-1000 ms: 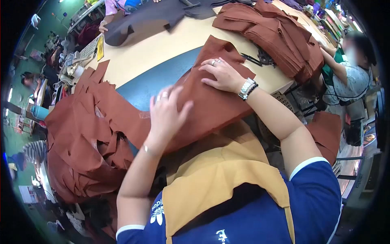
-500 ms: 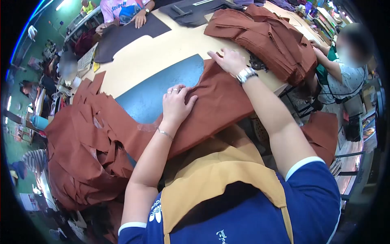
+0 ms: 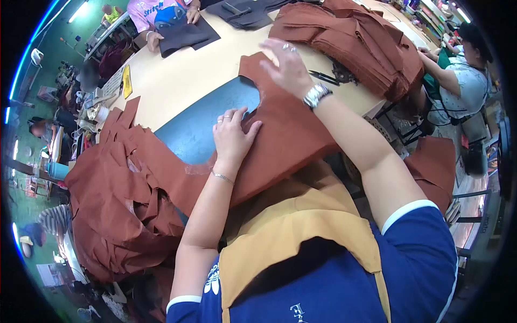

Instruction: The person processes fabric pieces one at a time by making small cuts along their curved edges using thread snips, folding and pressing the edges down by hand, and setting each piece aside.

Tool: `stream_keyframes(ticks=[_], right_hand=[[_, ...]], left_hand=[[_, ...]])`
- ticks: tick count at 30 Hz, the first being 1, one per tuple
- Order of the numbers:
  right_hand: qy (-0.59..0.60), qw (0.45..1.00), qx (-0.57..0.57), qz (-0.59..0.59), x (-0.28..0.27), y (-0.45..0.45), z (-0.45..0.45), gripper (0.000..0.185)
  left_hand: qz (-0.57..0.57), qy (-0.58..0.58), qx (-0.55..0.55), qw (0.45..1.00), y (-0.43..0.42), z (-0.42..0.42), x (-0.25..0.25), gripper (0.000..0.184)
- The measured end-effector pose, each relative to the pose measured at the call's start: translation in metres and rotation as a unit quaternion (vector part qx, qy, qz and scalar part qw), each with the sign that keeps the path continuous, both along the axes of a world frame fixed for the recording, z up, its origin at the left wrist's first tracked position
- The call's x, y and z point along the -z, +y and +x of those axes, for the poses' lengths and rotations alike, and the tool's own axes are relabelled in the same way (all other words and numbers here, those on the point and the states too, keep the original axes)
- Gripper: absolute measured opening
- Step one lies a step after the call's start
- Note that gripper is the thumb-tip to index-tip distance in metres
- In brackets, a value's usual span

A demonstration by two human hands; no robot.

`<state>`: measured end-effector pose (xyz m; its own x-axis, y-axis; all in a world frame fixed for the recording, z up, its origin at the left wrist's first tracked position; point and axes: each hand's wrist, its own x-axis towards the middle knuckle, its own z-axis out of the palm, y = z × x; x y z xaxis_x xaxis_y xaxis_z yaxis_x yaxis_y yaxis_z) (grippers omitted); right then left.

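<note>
The brown cloth (image 3: 291, 134) lies along the near and right edges of the blue board (image 3: 196, 126), the left hand (image 3: 231, 139) rests at its near edge with a grip I cannot tell, and the right hand (image 3: 291, 69), thumb and fingers apart, is by its right end.

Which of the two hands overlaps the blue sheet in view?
The left hand, wearing the thin bracelet: it covers part of the blue sheet. The right hand, with the wide silver band, shows over brown fabric and table instead.
</note>
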<state>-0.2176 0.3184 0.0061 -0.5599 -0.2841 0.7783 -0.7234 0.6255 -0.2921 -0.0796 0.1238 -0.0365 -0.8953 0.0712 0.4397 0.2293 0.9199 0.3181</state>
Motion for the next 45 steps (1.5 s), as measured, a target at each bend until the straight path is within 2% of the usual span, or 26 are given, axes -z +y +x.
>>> stream_keyframes(ticks=[3,6,9,10,13,14,17,20,26,29,32,35,41,45], right_hand=[[-0.057,0.986,-0.061,0.141,0.018,0.007,0.046,0.048],[-0.165,0.945,0.076,0.271,0.039,0.014,0.076,0.055],[-0.118,0.963,0.105,0.218,0.052,0.022,0.076,0.059],[-0.146,0.963,0.044,0.222,0.041,0.024,0.08,0.062],[-0.186,0.947,0.002,0.263,0.04,0.021,0.094,0.061],[-0.135,0.952,0.026,0.272,0.039,0.019,0.094,0.054],[-0.138,0.966,-0.057,0.211,0.028,0.016,0.089,0.046],[-0.163,0.964,-0.105,0.184,0.039,0.014,0.088,0.04],[-0.145,0.968,-0.098,0.178,0.034,0.014,0.092,0.03],[-0.163,0.961,-0.106,0.195,0.036,0.014,0.088,0.035],[-0.096,0.965,-0.109,0.22,0.025,0.014,0.087,0.042],[-0.185,0.945,-0.177,0.201,0.03,0.014,0.074,0.049],[-0.157,0.948,-0.149,0.232,0.034,0.015,0.073,0.048],[-0.143,0.94,-0.169,0.259,0.034,0.014,0.07,0.045]], left_hand=[[0.006,-0.005,0.003,1.0,0.0,0.002,0.0,0.047],[0.001,0.017,0.009,1.0,-0.001,0.003,0.003,0.043],[0.001,-0.012,0.006,1.0,0.0,-0.001,0.001,0.041],[-0.001,-0.009,0.017,1.0,-0.001,-0.002,-0.001,0.039],[0.013,-0.017,0.035,0.999,0.001,-0.013,-0.004,0.033],[0.026,-0.027,0.038,0.999,0.001,-0.019,-0.002,0.03],[0.058,-0.018,0.05,0.997,0.004,-0.028,0.0,0.021],[0.088,-0.029,0.058,0.994,0.004,-0.033,0.0,0.018],[0.109,-0.034,0.017,0.993,0.006,-0.036,0.005,0.015],[0.115,-0.044,-0.005,0.992,0.009,-0.039,0.003,0.015],[0.111,-0.043,0.016,0.993,0.009,-0.034,0.002,0.016],[0.103,-0.002,0.06,0.993,0.001,-0.026,0.005,0.015],[0.096,0.034,0.086,0.991,-0.019,-0.003,0.009,0.012],[0.081,0.036,0.078,0.993,-0.024,0.003,0.008,0.011]])
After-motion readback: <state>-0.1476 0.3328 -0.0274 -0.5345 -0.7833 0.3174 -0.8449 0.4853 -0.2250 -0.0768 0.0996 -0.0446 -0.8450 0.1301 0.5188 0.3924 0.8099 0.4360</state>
